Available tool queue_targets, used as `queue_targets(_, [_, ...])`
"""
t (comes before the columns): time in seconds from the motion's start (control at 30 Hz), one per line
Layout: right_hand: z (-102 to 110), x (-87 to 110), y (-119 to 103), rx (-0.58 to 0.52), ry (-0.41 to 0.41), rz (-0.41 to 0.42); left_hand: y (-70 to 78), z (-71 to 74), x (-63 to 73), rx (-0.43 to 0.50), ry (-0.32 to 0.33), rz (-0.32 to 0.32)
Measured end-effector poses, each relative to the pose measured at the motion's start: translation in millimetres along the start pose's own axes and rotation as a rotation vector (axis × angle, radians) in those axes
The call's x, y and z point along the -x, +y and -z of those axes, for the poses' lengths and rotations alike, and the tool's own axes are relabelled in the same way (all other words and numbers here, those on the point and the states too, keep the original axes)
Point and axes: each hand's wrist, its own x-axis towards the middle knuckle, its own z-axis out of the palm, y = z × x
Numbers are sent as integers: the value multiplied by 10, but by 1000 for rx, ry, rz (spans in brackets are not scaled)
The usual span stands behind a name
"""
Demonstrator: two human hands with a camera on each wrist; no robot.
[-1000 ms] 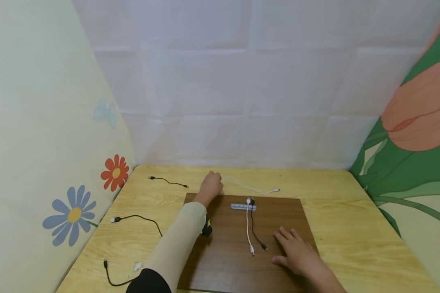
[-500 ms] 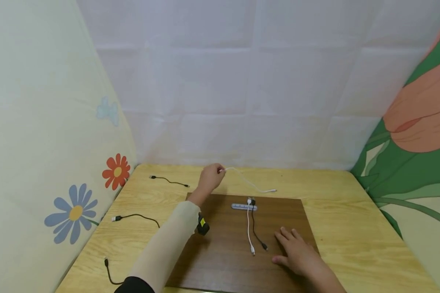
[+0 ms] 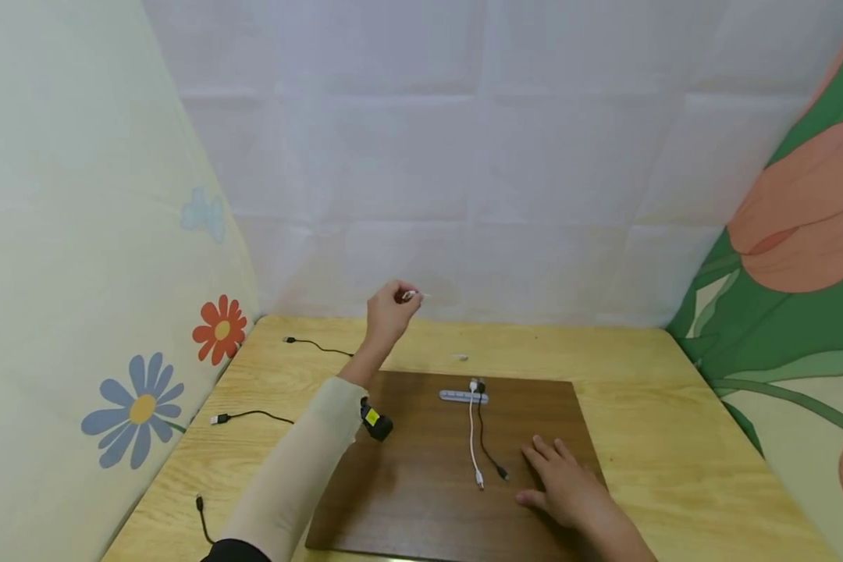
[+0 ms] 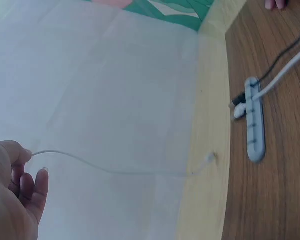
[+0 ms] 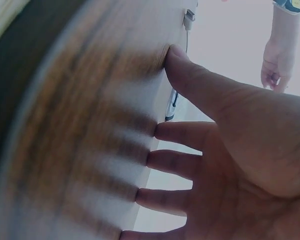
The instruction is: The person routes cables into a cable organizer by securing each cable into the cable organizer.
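Observation:
My left hand (image 3: 389, 314) is raised above the table's far edge and pinches a white charging cable (image 4: 102, 169) between thumb and fingers. The cable's free end, a small white plug (image 4: 210, 157), hangs low near the table top beyond the board. My right hand (image 3: 569, 488) rests on the brown wooden board (image 3: 421, 499), fingers spread and fingertips touching it. Near the board's far edge lies a grey-blue cable clip strip (image 4: 257, 135). A white cable (image 3: 473, 437) and a black cable (image 3: 488, 451) sit side by side in its slots, their tails running toward me.
Black cables lie on the table's left side: a far one (image 3: 316, 343), a middle one (image 3: 253, 414) and a near one (image 3: 202, 519) partly behind my left sleeve. A white wall sheet (image 3: 464, 195) stands behind the table (image 3: 674, 437), with flower-printed sheets at both sides.
My left hand has lifted from the table with the white charging cable, going up and slightly left. Its far plug has been drawn left along the table. The right hand stays put.

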Motion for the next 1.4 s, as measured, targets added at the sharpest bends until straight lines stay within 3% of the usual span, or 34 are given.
queue_targets(0.3, [2, -14, -22, 1, -12, -8, 230, 49, 17, 126, -23, -21])
queue_targets(0.57, [43, -35, -42, 11, -15, -11, 494, 159, 40, 412, -133, -2])
queue_targets(0.77, [172, -71, -101, 19, 21, 9, 616, 159, 110, 432, -201, -39])
queue_targets(0.93, [351, -160, -307, 1, 178, 64, 676, 130, 180, 410, -244, -58])
queue_targets(1.0, [401, -212, -416, -50, 242, 97, 688, 119, 203, 398, -259, -59])
queue_targets(1.13, [411, -333, -636, -276, 288, 159, 697, 101, 229, 371, -291, -63])
queue_targets(1.27, [367, -454, -833, -544, 224, 206, 691, 87, 233, 358, -309, -52])
queue_targets(1.4, [308, -553, -959, -711, 148, 243, 687, 72, 224, 358, -322, -13])
